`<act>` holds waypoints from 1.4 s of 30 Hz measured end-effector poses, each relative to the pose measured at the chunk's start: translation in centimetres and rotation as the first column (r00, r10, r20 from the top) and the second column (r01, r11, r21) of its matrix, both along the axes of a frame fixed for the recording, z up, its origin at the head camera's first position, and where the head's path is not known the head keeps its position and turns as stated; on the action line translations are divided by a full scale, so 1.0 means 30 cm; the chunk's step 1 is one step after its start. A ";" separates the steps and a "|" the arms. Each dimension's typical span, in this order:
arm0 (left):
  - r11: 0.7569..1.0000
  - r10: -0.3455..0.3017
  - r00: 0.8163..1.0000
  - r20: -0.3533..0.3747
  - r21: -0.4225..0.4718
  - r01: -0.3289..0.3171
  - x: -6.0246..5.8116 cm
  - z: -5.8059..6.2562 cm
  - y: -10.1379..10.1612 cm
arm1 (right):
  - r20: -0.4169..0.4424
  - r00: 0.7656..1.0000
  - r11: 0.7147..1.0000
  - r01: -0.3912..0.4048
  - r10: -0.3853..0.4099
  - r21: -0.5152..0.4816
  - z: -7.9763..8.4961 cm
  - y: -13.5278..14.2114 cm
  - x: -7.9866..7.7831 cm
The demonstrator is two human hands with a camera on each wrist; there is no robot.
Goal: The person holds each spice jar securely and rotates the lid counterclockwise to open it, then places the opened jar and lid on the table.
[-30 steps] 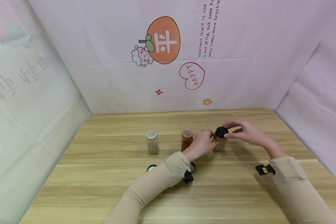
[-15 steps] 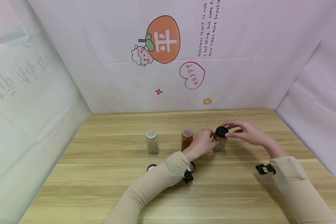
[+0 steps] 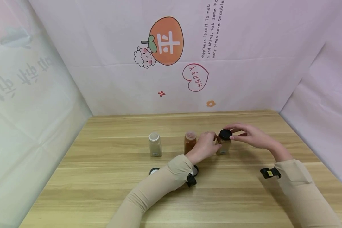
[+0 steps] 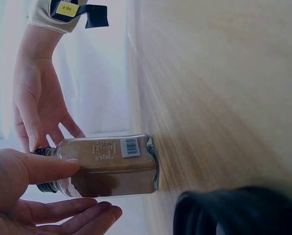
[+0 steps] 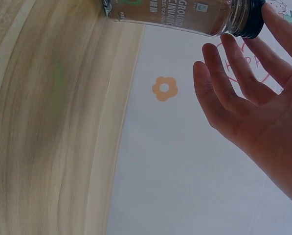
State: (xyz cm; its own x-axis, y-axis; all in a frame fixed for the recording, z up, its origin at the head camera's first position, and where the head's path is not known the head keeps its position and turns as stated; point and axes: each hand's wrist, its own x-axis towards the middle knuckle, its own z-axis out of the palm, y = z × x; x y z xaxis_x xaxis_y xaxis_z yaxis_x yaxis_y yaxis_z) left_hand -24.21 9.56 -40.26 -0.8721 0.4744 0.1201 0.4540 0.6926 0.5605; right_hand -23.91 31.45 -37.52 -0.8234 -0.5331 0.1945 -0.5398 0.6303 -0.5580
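Observation:
A square glass spice jar [image 3: 224, 147] of brown powder stands upright on the table at the right, its label reading ground cinnamon in the right wrist view. My left hand [image 3: 204, 146] holds the jar from its left side, thumb [image 4: 53, 167] across the upper body. On top sits a black cap [image 3: 225, 134], which my right hand [image 3: 252, 136] pinches between thumb and fingers at the rim. Left of that hand stand a jar of reddish powder [image 3: 189, 144], partly hidden, and a jar of pale powder [image 3: 155, 148]. Both show bare shaker tops.
Two black caps lie in front of the uncapped jars: a left cap [image 3: 154, 170] and a right cap [image 3: 195, 170], both partly covered by my left sleeve [image 3: 159, 185]. A white printed backdrop [image 3: 117, 88] rises behind the wooden table [image 3: 102, 190].
The right fingers have shifted slightly around the black cap's rim. My left hand and the jars stay in place.

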 end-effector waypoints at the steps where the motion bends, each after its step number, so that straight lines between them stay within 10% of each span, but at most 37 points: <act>1: 1.000 0.000 1.000 0.001 0.001 0.000 0.000 -0.001 0.000 | 0.005 1.000 1.000 0.002 -0.002 -0.001 -0.001 0.000 0.001; 19: 1.000 0.007 1.000 -0.018 0.004 -0.007 -0.003 -0.006 0.000 | 0.106 0.975 0.973 0.207 -0.195 -0.106 -0.014 -0.044 0.035; 42: 1.000 -0.008 1.000 0.001 0.017 0.008 0.001 0.003 -0.002 | 0.044 0.992 0.991 0.122 -0.119 -0.064 -0.013 -0.020 0.021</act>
State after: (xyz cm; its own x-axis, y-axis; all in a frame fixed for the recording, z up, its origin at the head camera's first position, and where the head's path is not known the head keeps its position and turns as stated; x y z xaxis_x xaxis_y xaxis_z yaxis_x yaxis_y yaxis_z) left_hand -24.18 9.50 -40.19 -0.8682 0.4795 0.1277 0.4592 0.6790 0.5728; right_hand -23.28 30.86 -37.90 -0.8886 -0.4167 0.1917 -0.4387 0.6502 -0.6203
